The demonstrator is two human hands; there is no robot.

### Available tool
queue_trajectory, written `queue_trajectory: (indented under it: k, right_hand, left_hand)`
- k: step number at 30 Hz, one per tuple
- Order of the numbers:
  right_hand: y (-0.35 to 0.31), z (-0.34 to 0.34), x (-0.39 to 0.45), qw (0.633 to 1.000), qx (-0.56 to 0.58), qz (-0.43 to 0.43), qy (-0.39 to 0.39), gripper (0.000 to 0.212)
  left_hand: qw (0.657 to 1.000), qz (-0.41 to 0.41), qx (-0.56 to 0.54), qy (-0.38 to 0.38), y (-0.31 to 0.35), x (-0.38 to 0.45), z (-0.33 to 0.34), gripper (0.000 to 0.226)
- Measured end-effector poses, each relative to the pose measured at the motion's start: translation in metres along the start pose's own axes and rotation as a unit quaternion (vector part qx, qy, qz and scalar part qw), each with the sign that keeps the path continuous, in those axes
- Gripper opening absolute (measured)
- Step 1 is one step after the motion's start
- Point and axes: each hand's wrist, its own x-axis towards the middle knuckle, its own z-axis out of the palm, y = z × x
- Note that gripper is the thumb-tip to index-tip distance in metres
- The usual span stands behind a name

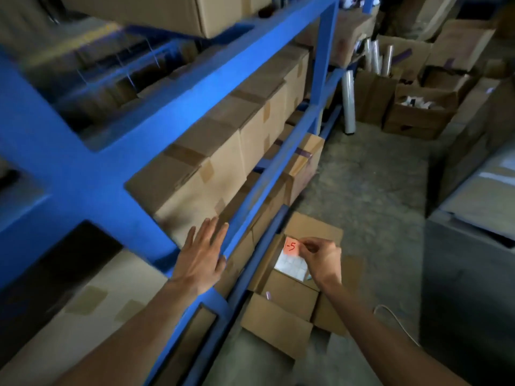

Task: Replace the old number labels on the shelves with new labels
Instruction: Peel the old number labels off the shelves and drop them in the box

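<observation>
A blue metal shelf frame [83,174] fills the left of the view, loaded with taped cardboard boxes [211,168]. My left hand [202,260] is spread flat with fingers apart, resting near the lower shelf beam and the front of a box. To the right, my right hand [323,257] pinches a small orange-pink label [292,247] with "-5" written in red. The label hangs above an open cardboard box [292,302] on the floor, which shows a white sheet inside.
Concrete floor [362,190] stretches ahead on the right. Open boxes and rolls of clear film [349,101] stand at the far end. A grey cabinet or crate [468,274] borders the aisle on the right. A thin white cable [395,321] lies on the floor.
</observation>
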Motion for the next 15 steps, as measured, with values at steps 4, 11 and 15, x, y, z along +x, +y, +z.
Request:
queue_trajectory:
  k: [4,11,15]
  right_hand:
    - [0.055,0.016,0.008,0.998,-0.043,0.045,0.002,0.013]
    - [0.141,0.055,0.03,0.985,-0.106,0.123,-0.064,0.019]
    - [0.171,0.075,0.046,0.978,-0.123,0.148,-0.08,0.019]
  left_hand:
    - [0.999,0.0,-0.039,-0.036,0.005,0.034,0.048,0.073]
    - [0.993,-0.031,-0.097,-0.062,0.009,0.094,0.126,0.075]
    - [0.995,-0.006,-0.091,-0.05,0.01,0.11,0.162,0.078]
